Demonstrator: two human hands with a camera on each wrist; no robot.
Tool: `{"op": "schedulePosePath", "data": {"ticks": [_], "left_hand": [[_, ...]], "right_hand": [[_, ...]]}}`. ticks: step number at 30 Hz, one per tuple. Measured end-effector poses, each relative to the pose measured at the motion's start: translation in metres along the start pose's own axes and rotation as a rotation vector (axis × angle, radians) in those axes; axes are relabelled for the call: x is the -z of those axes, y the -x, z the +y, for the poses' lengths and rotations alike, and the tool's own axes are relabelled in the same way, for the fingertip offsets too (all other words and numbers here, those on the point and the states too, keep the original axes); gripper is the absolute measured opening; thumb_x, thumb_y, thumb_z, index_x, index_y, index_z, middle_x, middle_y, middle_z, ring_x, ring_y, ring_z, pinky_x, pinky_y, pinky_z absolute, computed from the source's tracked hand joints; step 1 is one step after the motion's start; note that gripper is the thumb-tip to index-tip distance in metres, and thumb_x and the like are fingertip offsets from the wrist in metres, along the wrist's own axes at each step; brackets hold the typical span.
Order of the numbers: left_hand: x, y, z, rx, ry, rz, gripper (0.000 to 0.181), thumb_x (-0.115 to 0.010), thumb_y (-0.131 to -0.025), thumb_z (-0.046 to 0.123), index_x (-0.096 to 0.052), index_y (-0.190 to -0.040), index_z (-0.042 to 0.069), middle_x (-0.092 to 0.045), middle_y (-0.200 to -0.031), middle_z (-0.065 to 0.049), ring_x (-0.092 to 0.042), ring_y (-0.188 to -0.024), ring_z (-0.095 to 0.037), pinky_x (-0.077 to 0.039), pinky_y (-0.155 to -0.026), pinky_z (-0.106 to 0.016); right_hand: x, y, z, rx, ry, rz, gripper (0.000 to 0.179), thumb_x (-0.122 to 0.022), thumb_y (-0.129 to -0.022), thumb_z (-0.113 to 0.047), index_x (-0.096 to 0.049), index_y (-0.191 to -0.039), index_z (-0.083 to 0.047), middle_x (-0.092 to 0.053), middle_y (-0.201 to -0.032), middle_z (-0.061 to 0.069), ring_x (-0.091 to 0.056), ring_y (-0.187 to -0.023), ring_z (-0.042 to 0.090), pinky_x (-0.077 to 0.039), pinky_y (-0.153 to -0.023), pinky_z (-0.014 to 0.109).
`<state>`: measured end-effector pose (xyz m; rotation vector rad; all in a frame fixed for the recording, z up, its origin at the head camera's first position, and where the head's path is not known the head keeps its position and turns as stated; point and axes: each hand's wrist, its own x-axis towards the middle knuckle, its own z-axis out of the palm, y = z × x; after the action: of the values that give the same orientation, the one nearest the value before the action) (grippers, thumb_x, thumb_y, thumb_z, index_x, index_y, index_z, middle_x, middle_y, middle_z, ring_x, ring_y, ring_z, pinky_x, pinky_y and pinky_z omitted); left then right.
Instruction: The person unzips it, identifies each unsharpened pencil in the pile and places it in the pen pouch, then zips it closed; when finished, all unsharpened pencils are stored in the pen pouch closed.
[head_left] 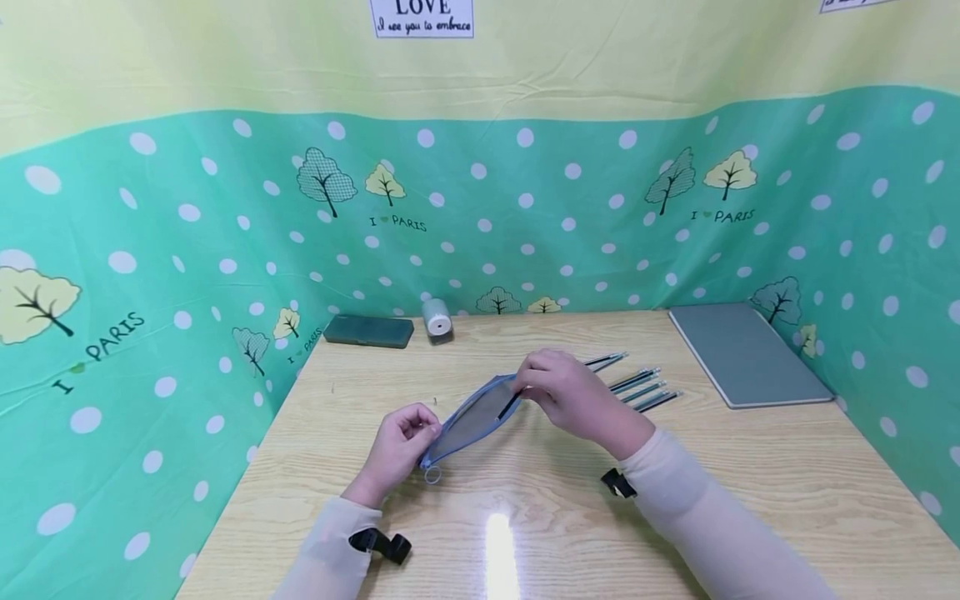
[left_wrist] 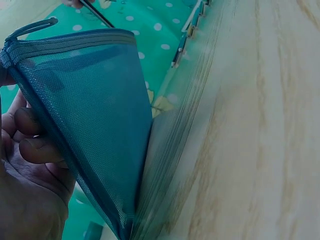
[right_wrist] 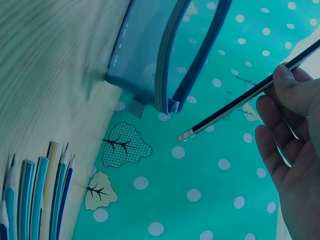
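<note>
My left hand [head_left: 397,446] grips a blue mesh zip pouch [head_left: 468,421] by the end with the zipper pull [head_left: 432,474]. The pouch stands upright above the table with its zip open, its mesh side [left_wrist: 95,110] filling much of the left wrist view. My right hand [head_left: 558,390] pinches a dark striped pencil [right_wrist: 240,102] between thumb and fingers, near the pouch's far end. That pencil slants, and its free end carries an eraser [right_wrist: 185,135]. In the head view this pencil overlaps the pouch mouth; in the right wrist view it is outside the pouch.
Several pencils [head_left: 637,387] lie on the wooden table [head_left: 585,517] beyond my right hand. A grey notebook or folder [head_left: 750,354] is at the back right. A dark green case [head_left: 369,331] and a small pale green cylindrical device [head_left: 437,321] stand at the back left, before a dotted curtain [head_left: 525,225].
</note>
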<state>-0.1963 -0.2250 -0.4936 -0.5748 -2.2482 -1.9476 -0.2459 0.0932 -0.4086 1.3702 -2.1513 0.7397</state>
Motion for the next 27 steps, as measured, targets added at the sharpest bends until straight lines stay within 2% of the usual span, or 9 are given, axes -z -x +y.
{"op": "schedulePosePath", "data": {"ticks": [15,20,27], "left_hand": [[-0.001,-0.001,0.000,-0.003,-0.003,0.001,0.006,-0.065,-0.098,-0.004,-0.066,-0.092,-0.002,-0.063,-0.079,0.000,-0.053,-0.061,-0.005,-0.045,-0.057,-0.019],[-0.001,-0.001,0.000,0.006,-0.007,0.003,0.006,-0.065,-0.098,-0.004,-0.066,-0.092,-0.002,-0.063,-0.079,-0.002,-0.054,-0.062,-0.005,-0.045,-0.057,-0.019],[0.000,-0.001,0.000,0.019,0.000,-0.004,0.005,-0.065,-0.098,-0.003,-0.066,-0.093,-0.002,-0.064,-0.080,-0.007,-0.055,-0.061,-0.006,-0.046,-0.056,-0.020]], "right_hand": [[-0.012,-0.001,-0.008,0.038,-0.029,-0.021,0.027,-0.084,-0.084,0.002,-0.074,-0.098,-0.018,-0.066,-0.097,-0.008,-0.065,-0.093,0.012,-0.055,-0.084,0.035],[-0.015,-0.002,-0.012,0.051,-0.046,-0.014,0.026,-0.084,-0.084,0.003,-0.074,-0.097,-0.017,-0.065,-0.097,-0.009,-0.064,-0.094,0.011,-0.054,-0.081,0.031],[-0.027,-0.002,-0.010,0.036,-0.062,-0.058,0.025,-0.083,-0.086,0.002,-0.075,-0.097,-0.018,-0.066,-0.096,-0.009,-0.064,-0.093,0.011,-0.054,-0.082,0.030]]}}
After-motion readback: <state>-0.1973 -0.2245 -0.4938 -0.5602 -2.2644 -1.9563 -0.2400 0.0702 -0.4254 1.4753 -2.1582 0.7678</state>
